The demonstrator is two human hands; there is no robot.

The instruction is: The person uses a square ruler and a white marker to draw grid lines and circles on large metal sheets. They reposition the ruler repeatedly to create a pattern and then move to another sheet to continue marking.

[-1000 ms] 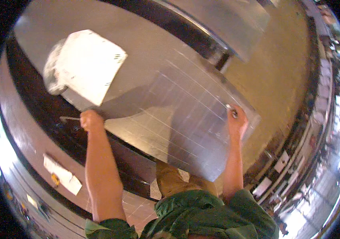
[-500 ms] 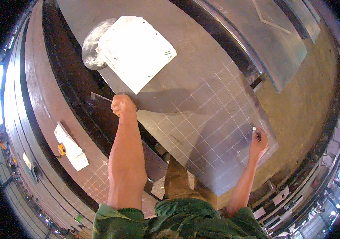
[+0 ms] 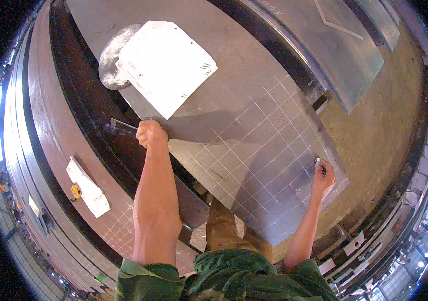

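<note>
A large grey steel plate (image 3: 234,100) lies before me, with a grid of white lines over its near right part. My left hand (image 3: 152,134) is closed in a fist at the plate's left edge. From the fist a thin flat metal strip (image 3: 122,124) juts out to the left over a dark gap; the rest of it is hidden. Low over the plate's right edge, my right hand (image 3: 323,175) pinches a small white chalk stick (image 3: 318,161), its tip toward the grid.
White paper sheets (image 3: 166,65) lie on the plate, beside a round greyish-white object (image 3: 116,55). Left of the gap, another plate (image 3: 48,110) carries a folded white paper (image 3: 91,193) and a yellow tape measure (image 3: 76,191). More steel plates (image 3: 339,60) stand at the far right.
The whole view has shifted slightly. Both hands keep nearly the same places on the plate, and their grips look unchanged.
</note>
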